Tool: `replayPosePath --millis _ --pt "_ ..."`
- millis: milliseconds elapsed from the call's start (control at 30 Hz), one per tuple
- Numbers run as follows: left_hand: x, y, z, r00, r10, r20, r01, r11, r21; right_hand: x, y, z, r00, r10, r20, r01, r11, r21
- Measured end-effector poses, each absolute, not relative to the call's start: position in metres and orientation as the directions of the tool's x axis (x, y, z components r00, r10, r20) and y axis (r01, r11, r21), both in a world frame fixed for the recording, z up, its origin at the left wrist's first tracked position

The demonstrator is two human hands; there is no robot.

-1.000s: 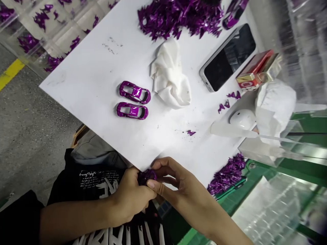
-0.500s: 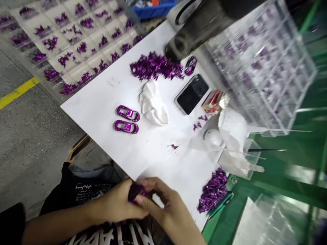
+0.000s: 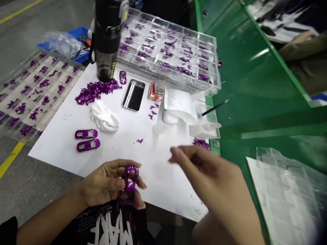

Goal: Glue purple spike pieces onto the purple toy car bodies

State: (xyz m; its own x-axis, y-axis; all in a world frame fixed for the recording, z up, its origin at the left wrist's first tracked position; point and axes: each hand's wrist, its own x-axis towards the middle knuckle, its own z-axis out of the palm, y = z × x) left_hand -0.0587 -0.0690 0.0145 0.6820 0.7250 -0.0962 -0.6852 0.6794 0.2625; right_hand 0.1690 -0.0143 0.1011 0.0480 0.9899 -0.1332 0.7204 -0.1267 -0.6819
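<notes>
My left hand (image 3: 106,182) holds a shiny purple toy car body shell (image 3: 130,186) upright over the near edge of the white sheet (image 3: 158,173). Thumb and fingers wrap its sides. My right hand (image 3: 214,180), slightly blurred, is raised over the sheet's right side, thumb and forefinger pinched together; whether anything small sits between them is hidden. Just beyond it, a pile of purple pieces (image 3: 201,143) is partly covered by the hand. Two more purple car shells (image 3: 88,145) lie side by side at the left. A few loose purple pieces (image 3: 139,141) rest mid-sheet.
A crumpled white cloth (image 3: 104,117), a phone (image 3: 134,95) and a larger purple heap (image 3: 94,92) lie farther back. A dark bottle (image 3: 107,41) stands behind them. Compartment trays (image 3: 168,51) hold purple parts. A brush (image 3: 215,107) leans from a clear box at right.
My right hand has come away from the car shell and moved right, over the sheet. My left hand keeps the shell, which now shows clearly. The view has turned and shifted.
</notes>
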Motion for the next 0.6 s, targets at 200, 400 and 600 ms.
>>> replayPosePath --millis 200,400,600 --pt "-0.05 -0.053 0.019 0.644 0.764 -0.046 -0.733 0.633 0.251 0.186 0.044 0.037 0.218 0.97 0.104 0.655 -0.067 -0.753" --pt "-0.048 -0.046 0.019 0.594 0.798 -0.098 -0.713 0.579 0.395 0.178 0.048 0.009 0.093 0.995 0.022 0.52 -0.03 -0.854" --pt "-0.04 -0.033 0.028 0.555 0.823 -0.118 -0.698 0.538 0.472 0.177 0.05 -0.001 0.079 0.997 0.002 0.478 -0.036 -0.878"
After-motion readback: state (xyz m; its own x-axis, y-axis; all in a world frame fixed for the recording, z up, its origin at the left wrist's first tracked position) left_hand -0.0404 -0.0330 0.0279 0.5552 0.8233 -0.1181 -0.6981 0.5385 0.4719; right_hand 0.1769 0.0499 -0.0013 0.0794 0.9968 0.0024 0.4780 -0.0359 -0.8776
